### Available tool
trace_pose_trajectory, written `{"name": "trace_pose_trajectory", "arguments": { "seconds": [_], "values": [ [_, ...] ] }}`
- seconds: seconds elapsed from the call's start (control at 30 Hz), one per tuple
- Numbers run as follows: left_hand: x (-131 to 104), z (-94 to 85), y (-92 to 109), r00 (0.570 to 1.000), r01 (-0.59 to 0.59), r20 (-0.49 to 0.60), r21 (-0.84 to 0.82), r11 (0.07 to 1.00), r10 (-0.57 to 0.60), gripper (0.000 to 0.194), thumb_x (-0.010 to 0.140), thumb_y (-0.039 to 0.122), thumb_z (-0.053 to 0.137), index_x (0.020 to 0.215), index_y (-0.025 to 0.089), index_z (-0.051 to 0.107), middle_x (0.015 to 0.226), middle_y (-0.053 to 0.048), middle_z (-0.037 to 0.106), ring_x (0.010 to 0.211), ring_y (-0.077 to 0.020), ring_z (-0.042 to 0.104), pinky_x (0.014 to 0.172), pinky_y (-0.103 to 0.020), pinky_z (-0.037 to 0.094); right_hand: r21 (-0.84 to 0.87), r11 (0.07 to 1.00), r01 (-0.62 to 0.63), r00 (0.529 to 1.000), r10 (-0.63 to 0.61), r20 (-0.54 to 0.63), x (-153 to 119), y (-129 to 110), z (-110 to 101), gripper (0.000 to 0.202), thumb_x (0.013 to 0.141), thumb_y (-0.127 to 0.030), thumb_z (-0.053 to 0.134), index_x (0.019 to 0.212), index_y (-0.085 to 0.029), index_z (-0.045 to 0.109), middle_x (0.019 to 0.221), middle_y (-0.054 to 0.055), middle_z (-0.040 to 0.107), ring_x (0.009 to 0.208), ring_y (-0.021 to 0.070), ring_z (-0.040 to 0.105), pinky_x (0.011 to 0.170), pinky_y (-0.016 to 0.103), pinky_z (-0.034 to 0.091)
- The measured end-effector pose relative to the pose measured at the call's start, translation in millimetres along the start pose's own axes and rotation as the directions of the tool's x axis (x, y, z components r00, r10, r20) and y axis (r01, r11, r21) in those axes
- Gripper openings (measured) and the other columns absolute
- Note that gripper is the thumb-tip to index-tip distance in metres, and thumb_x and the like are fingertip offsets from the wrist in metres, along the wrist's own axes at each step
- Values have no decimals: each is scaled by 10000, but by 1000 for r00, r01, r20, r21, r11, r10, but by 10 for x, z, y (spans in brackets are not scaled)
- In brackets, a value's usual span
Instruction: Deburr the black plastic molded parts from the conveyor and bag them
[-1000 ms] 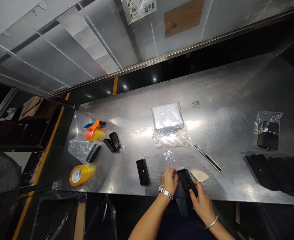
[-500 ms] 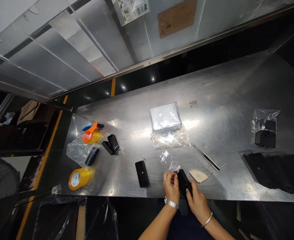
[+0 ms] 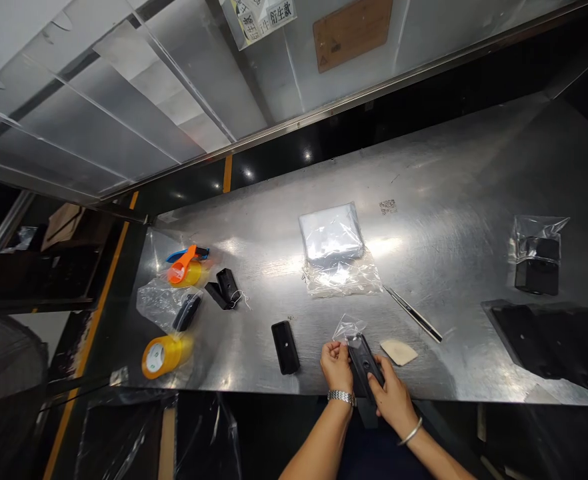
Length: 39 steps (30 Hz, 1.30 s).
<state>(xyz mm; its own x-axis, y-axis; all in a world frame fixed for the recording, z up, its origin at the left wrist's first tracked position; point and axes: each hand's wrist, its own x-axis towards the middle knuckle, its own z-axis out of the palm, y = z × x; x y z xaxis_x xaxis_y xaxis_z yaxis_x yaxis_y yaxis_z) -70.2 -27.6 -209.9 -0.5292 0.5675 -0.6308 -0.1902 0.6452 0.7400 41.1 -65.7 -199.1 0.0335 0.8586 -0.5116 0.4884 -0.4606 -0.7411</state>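
Near the table's front edge, my right hand grips an oblong black plastic case by its lower right side. A clear plastic bag juts out beyond the case's far end. The fingers of my left hand are closed on the bag's plastic beside the case's upper left edge; my fingertips are partly hidden. Left of my hands lies an open, hollow black tray-like part. A cream-coloured pad lies just right of the case, with long metal tweezers behind it.
A stack of clear bags lies mid-table. To the left are tape rolls, an orange tape dispenser and black parts with white string. On the right stand a bagged black item and several wrapped black pieces.
The case has turned in my hands, so a recessed face with a hole now shows. The clear bag stands out more at its far end. My left hand shifted slightly left.
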Motion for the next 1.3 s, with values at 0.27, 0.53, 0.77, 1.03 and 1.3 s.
{"name": "trace_pose_trajectory", "arguments": {
  "seconds": [0.27,0.53,0.77,1.03,1.3],
  "values": [
    [65,18,136,969,233,97,-69,970,-226,190,867,262,568,741,120,572,616,57,545,478,-56,490,461,-194,437,85,996,-31,993,21,117,32,-88,-41,245,842,-318,366,1057,-213,418,551,-65,585,284,142,532,330,260,442],
    [-51,55,297,936,347,181,-332,877,-302,294,812,408,617,716,132,578,591,34,602,529,-102,582,565,-264,499,11,997,70,997,-70,17,10,-211,11,279,866,-335,448,1074,-157,502,833,53,681,583,157,648,554,314,533],
    [-223,16,520,930,354,267,-462,813,-252,498,475,541,818,664,133,605,568,-15,637,502,-130,580,529,-266,471,-67,983,173,985,-173,13,-165,-454,-79,352,872,-336,363,1132,-126,476,872,152,712,708,293,701,586,399,550],
    [-470,-295,759,883,369,438,-421,829,-170,374,613,441,789,716,96,687,673,-73,696,620,-156,633,648,-278,488,-38,945,324,946,-325,-16,-67,-743,-652,349,926,-391,350,1072,-180,588,986,128,660,895,242,640,733,346,523],
    [-679,-413,870,850,339,516,-384,859,-104,326,671,396,761,779,91,726,729,-103,718,692,-173,640,707,-279,469,-38,896,443,872,-421,251,169,-1053,-848,225,864,-312,512,717,-223,657,648,4,611,610,160,570,576,272,454]
  ]
}}
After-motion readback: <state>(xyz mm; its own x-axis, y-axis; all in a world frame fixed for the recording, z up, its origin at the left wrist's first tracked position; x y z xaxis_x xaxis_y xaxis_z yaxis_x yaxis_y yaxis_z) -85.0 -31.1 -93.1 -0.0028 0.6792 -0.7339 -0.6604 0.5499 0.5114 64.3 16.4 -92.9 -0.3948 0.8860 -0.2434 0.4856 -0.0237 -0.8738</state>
